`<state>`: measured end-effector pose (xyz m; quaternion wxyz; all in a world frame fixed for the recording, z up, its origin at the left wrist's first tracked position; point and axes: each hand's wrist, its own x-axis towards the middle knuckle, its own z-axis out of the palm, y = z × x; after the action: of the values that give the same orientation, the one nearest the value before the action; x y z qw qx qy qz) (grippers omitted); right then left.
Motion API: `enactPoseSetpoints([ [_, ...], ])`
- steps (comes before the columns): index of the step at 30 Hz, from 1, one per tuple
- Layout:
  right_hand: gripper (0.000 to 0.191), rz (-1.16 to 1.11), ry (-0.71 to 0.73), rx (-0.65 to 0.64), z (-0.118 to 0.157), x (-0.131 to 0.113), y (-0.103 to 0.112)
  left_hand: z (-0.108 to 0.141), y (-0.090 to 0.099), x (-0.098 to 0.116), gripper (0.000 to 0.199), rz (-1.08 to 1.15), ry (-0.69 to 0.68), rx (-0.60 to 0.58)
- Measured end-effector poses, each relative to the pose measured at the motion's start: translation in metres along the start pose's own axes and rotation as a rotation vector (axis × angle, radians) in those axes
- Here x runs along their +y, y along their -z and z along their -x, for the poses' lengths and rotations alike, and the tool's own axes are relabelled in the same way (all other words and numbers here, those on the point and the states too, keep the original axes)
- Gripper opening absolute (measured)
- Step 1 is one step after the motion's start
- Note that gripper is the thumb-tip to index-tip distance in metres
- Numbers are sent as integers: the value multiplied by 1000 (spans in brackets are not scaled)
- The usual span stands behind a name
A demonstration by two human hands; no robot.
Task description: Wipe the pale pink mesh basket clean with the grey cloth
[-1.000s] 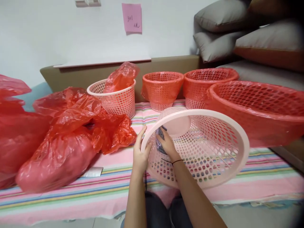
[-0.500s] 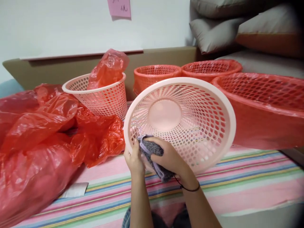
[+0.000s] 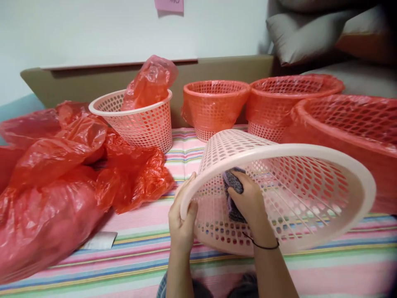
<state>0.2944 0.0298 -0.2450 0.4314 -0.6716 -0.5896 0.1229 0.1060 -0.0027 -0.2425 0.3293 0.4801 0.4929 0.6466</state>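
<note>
A pale pink perforated basket lies tipped on its side in front of me, its wide mouth facing me and to the right. My left hand is closed round the left part of its rim, thumb inside and fingers outside. Inside the mouth, my right hand grips a bunched dark grey cloth with lilac edging against the inner wall. A black band circles the right wrist.
Crumpled red plastic bags pile up at the left. Behind stands an upright pink basket with a red bag inside. Red-lined baskets stand behind and at the right, on a striped cloth. Grey cushions are stacked back right.
The basket has tipped lower and its mouth has swung to the right. My right hand has moved with the cloth from near the rim deeper inside. My left hand still holds the rim.
</note>
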Motion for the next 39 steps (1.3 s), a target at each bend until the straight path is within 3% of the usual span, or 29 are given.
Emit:
enactPoseSetpoints([
  [3, 51, 169, -5, -135, 5, 15, -8, 1, -6, -2, 41, -48, -51, -13],
  [5, 50, 165, -26, -224, 8, 16, -11, -1, -13, 0, 41, -59, -108, -35],
  [9, 50, -222, -93, -282, 10, -6, -13, -6, -24, 6, 36, -54, -179, -41],
  [13, 49, -676, -104, -328, 12, -40, -14, -9, -32, 9, 41, 58, -34, 134],
  [17, 49, -778, -67, -413, 13, -60, -13, -13, -33, 7, 42, 131, -2, 321],
  [22, 50, -570, 93, -385, 13, -58, -16, -15, -22, 2, 39, 117, -14, 368],
  [28, 53, -99, 110, -298, 15, -48, -22, -11, -10, 14, 33, 170, -116, 413],
  [31, 52, 121, 64, -179, 14, -46, -19, -9, -5, 20, 36, 104, -163, 442],
  [34, 48, 206, 18, -29, 11, -38, -18, -10, -1, 17, 40, 59, -193, 454],
  [36, 47, 209, 18, 5, 11, -32, -22, -11, 2, 12, 41, 39, -193, 432],
  [39, 52, 237, 29, -96, 16, -28, -36, -16, 2, 5, 44, -24, -221, 306],
])
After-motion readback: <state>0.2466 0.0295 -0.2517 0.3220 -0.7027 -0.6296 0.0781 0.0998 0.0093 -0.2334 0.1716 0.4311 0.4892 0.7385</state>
